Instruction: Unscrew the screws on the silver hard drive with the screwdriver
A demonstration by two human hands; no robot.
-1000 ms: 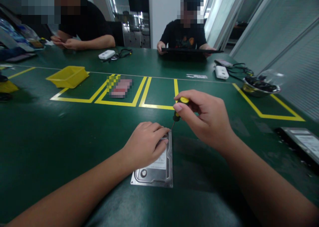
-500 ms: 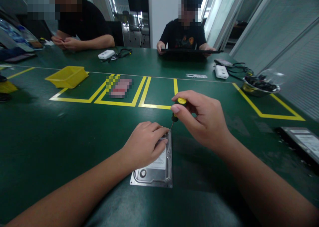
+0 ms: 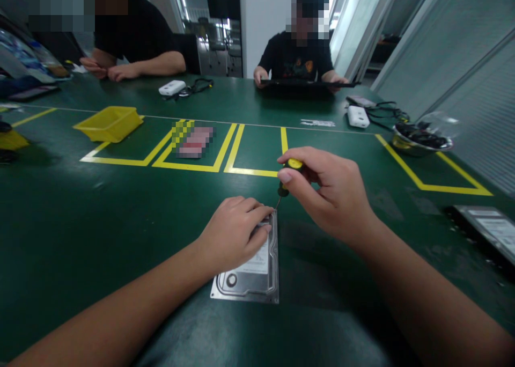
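A silver hard drive (image 3: 253,289) with a white label lies flat on the green table in front of me. Across its upper part rests my left hand (image 3: 235,233), thumb on the label and index finger near the top right corner, holding the drive against the table. My right hand (image 3: 328,192) is closed around the yellow and black handle of a small screwdriver (image 3: 284,189). The screwdriver is tilted, its thin shaft reaching down to the drive's top right corner beside my left fingertip. The tip and any screw under it are too small to make out.
Yellow tape outlines mark the table. A yellow bin (image 3: 110,125) stands left, and a metal bowl (image 3: 420,139) of dark parts right. Another hard drive (image 3: 488,227) lies at the right edge. White devices with cables and two people are across the table.
My hands, the screwdriver and the drive keep nearly the same places. Across the table, the left person's hands have moved apart a little.
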